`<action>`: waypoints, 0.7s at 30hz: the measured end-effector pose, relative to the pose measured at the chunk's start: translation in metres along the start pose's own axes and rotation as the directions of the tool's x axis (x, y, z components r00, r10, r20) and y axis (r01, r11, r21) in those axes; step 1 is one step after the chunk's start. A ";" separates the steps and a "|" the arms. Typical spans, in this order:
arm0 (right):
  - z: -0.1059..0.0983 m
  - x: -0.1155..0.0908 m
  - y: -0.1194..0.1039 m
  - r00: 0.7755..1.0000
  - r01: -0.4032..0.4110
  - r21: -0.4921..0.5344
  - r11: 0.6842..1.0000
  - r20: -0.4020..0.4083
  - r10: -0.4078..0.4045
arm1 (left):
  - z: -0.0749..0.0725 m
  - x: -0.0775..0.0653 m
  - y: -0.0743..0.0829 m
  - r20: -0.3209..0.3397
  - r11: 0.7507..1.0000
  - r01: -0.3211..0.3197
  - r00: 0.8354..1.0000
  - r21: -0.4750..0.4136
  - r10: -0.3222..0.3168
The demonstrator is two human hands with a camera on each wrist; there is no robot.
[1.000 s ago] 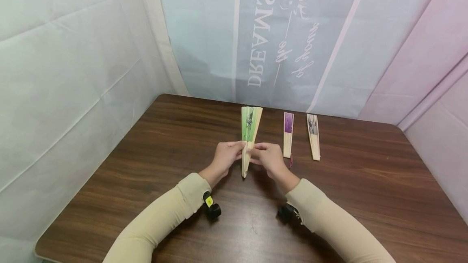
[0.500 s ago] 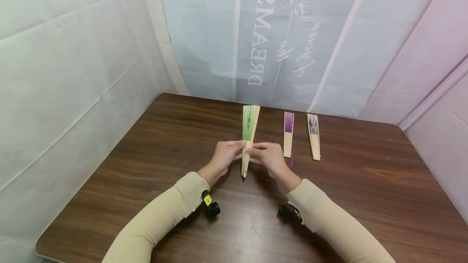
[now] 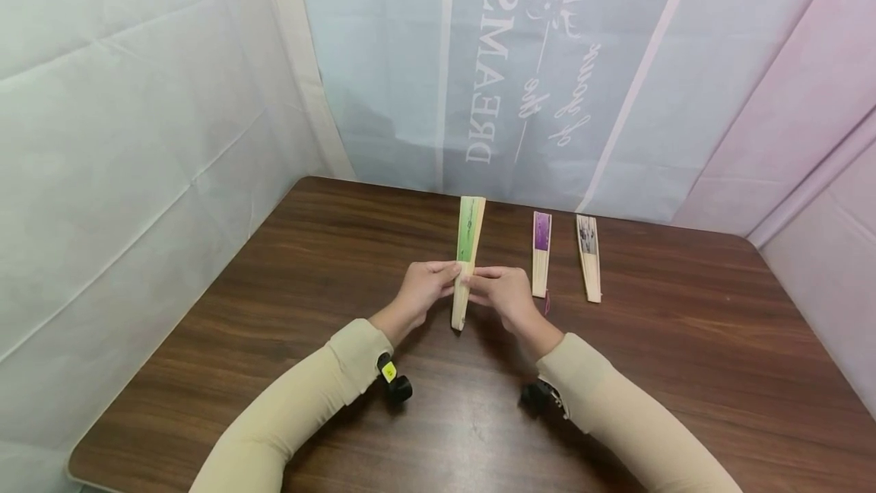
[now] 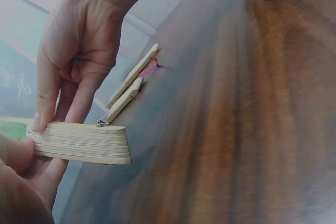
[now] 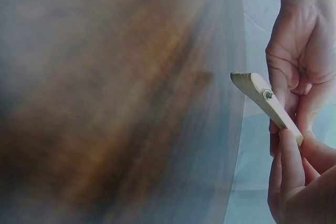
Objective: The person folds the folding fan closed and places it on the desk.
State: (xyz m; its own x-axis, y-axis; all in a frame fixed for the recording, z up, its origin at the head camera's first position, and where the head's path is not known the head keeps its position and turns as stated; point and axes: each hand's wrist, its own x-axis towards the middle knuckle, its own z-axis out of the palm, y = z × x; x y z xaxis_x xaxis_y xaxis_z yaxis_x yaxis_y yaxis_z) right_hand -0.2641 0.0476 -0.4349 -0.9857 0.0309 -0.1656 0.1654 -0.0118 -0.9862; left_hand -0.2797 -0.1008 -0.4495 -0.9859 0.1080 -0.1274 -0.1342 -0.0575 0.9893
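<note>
A green folding fan (image 3: 468,230) with pale wooden ribs is held folded, its wide green end toward the back of the table. My left hand (image 3: 420,291) pinches its ribs from the left, thumb on top. From the right my right hand (image 3: 505,294) pinches the same stretch of ribs. In the left wrist view the stacked ribs (image 4: 84,142) lie flat together, with a small metal pivot near the narrow end. The right wrist view shows the pivot end of the fan (image 5: 266,98) jutting out past both hands' fingers.
To the right lie a folded purple fan (image 3: 541,249) with a red tassel and a folded grey fan (image 3: 588,257), both on the brown wooden table (image 3: 342,249). A printed cloth (image 3: 397,59) hangs along the table's back edge.
The green fan's leaf has narrowed from slightly spread to folded flat, its right edge drawing in to the left. Both hands keep nearly the same place; the other fans lie still.
</note>
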 end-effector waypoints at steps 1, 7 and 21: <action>0.000 0.002 -0.001 1.000 -0.005 0.001 1.000 -0.006 0.005 | 0.000 0.002 0.002 -0.003 1.000 -0.002 1.000 0.013 0.002; 0.001 0.023 -0.010 0.999 -0.035 0.033 0.999 -0.034 0.036 | 0.002 0.020 0.013 -0.055 0.999 -0.024 0.998 0.045 0.026; 0.003 0.068 -0.019 0.985 -0.061 0.037 0.997 -0.159 0.066 | 0.010 0.068 0.014 -0.177 0.962 -0.059 0.978 0.265 0.108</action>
State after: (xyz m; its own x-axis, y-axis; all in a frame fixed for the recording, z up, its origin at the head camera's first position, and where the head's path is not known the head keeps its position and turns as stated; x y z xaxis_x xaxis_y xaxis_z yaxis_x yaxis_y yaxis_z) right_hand -0.3343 0.0470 -0.4278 -0.9550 0.1882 -0.2291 0.2234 -0.0510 -0.9734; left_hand -0.3476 -0.0843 -0.4437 -0.9967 -0.0758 -0.0300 -0.0448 0.2012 0.9785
